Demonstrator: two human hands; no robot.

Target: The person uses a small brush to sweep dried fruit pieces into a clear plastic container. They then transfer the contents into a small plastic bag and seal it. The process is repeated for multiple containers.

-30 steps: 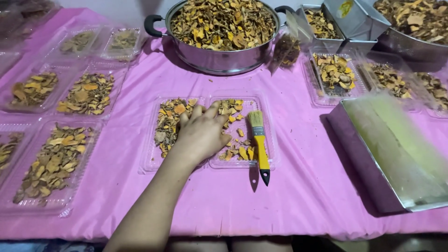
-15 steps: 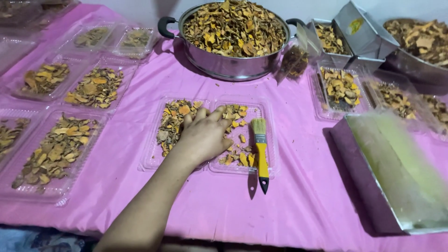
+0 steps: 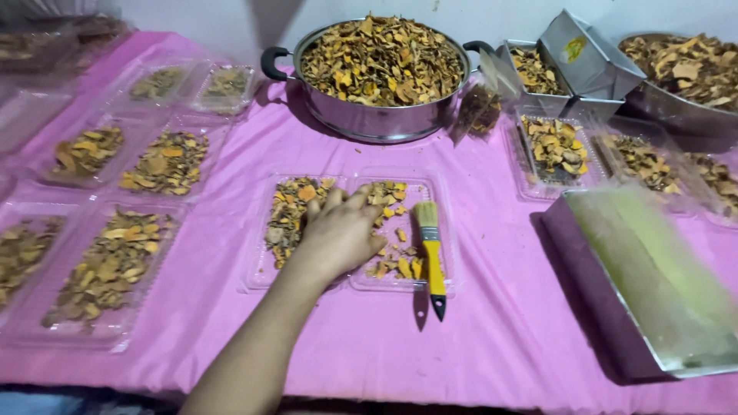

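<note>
My left hand (image 3: 338, 234) lies palm down, fingers spread, across the middle of a clear two-part plastic tray (image 3: 255, 283) on the pink tablecloth. Under and around the fingers are dried yellow-orange pieces (image 3: 288, 215) in the tray's left half and sparser pieces (image 3: 396, 265) in the right half. Nothing is gripped in the hand. A yellow-handled paintbrush (image 3: 433, 257) rests on the tray's right edge, just right of my thumb, bristles pointing away from me. My right hand is out of view.
A large steel pot (image 3: 369, 115) heaped with dried pieces stands at the back. Several filled clear trays (image 3: 115, 261) lie to the left and more trays (image 3: 553, 146) at the back right. A metal pan (image 3: 653, 284) sits at the right edge.
My left hand stays on the tray, its fingers shifting only slightly over the pieces. The view has shifted a little; the brush has not moved.
</note>
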